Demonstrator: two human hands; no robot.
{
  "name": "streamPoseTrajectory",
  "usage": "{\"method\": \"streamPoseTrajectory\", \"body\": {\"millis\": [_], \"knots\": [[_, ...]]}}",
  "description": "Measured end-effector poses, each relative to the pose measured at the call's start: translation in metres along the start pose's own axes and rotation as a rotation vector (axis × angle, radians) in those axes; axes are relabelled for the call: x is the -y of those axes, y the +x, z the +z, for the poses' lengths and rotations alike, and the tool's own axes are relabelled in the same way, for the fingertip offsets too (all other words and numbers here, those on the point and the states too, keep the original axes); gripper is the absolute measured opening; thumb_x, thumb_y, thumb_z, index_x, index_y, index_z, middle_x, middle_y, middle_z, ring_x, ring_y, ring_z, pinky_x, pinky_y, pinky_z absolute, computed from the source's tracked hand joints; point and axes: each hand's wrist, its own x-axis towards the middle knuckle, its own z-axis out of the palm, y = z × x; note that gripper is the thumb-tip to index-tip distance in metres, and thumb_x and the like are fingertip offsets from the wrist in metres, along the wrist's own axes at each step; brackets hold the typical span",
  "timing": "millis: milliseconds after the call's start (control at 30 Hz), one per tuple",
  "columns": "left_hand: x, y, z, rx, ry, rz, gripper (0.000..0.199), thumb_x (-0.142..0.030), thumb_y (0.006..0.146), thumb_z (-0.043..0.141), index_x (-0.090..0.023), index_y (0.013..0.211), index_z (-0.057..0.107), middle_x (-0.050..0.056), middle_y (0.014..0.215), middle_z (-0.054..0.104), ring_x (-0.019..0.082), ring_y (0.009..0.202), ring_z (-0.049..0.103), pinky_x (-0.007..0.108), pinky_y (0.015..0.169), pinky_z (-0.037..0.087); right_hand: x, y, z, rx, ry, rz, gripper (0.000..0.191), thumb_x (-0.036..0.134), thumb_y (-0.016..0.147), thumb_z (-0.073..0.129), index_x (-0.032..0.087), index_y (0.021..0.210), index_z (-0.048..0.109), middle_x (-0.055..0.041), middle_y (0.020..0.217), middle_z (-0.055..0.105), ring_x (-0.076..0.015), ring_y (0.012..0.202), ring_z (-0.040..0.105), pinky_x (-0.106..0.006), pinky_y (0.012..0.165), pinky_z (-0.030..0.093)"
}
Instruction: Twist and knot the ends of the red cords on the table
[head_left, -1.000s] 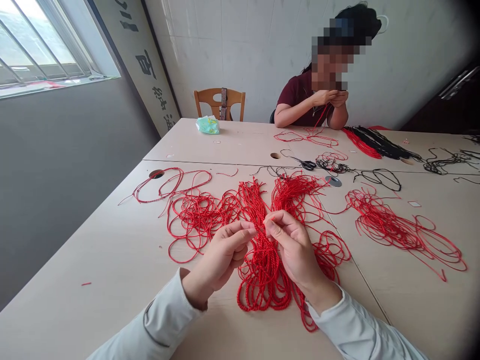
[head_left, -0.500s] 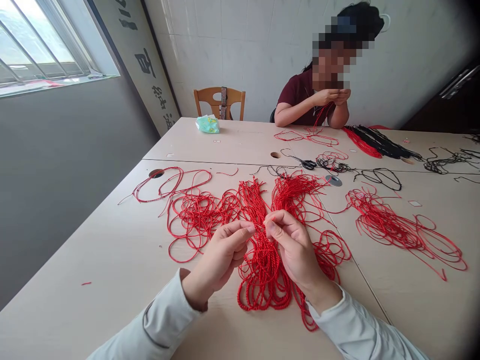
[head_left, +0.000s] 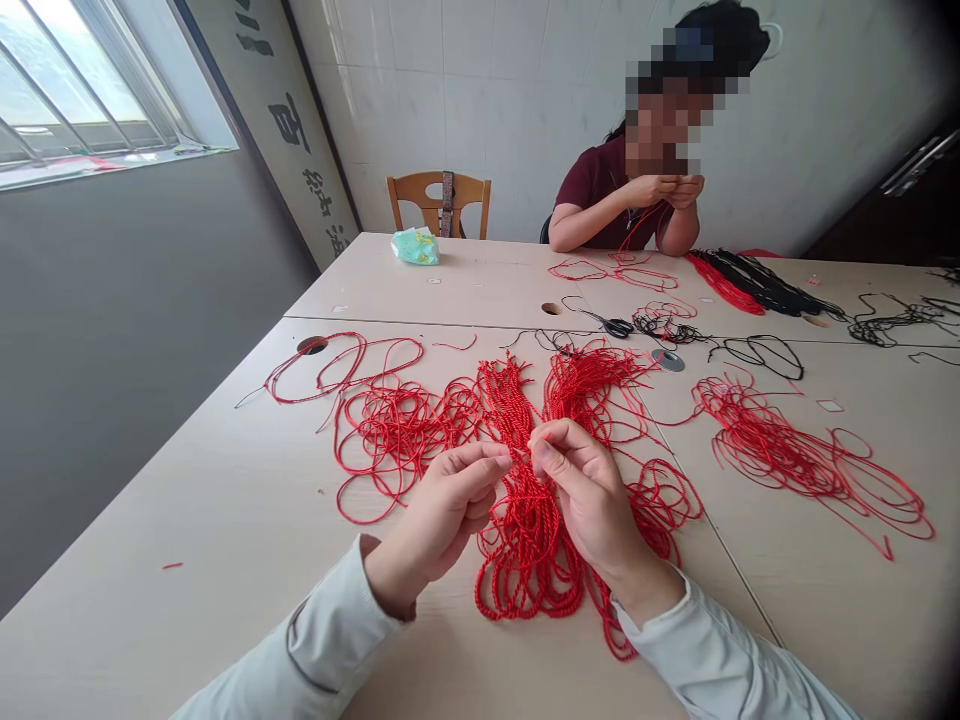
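Note:
My left hand is closed in a pinch, thumb against forefinger, above a bundle of twisted red cords. Close beside it, my right hand pinches too, with a bit of red cord showing at its fingertips. The fingertips of both hands are a small gap apart, and the thin cord between them is hard to pick out against the red behind. Beneath the right hand a second red bundle fans out at its far end.
Tangled red cord lies left, and more loose red cord right. Black scissors and black cords lie farther back. Across the table, a person handles red cord. A tissue pack sits near a wooden chair.
Almost nothing differs. Both hands keep the same pinch in the same place, and the view has shifted very slightly.

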Motion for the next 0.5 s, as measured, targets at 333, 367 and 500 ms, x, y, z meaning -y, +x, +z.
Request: {"method": "streamPoseTrajectory", "body": {"millis": [333,367,500], "knots": [[0.0018,0.0008,-0.0002,0.014,-0.007,-0.002,0.018,-0.027,0.081,0.070,-0.017,0.075,0.057,-0.011,0.053,0.016,0.006,0.047,0.008,0.018,0.039,0.009,-0.0002,0.0014,-0.0010,-0.001,0.006,-0.010,0.012,0.027,0.087,0.063,0.021,0.077,0.059,0.0029,0.072,0.051,-0.0125,0.069,0.044,-0.026,0.069,0.037],[0.0019,0.0008,-0.0003,0.012,-0.006,-0.005,0.017,-0.027,0.081,0.070,-0.017,0.075,0.058,-0.011,0.053,0.016,0.006,0.047,0.008,0.018,0.039,0.009,-0.0002,0.0015,-0.0009,-0.002,0.005,-0.010,0.012,0.027,0.087,0.063,0.021,0.077,0.059,0.0029,0.072,0.051,-0.0127,0.069,0.045,-0.026,0.069,0.037],[0.0024,0.0010,-0.0012,-0.004,-0.006,-0.010,0.016,-0.027,0.079,0.073,-0.016,0.081,0.061,-0.011,0.052,0.018,0.006,0.047,0.009,0.018,0.040,0.010,-0.0002,0.0019,-0.0006,-0.008,0.002,-0.003,0.012,0.027,0.087,0.063,0.022,0.077,0.059,0.0028,0.072,0.051,-0.0131,0.069,0.046,-0.027,0.070,0.039]]}}
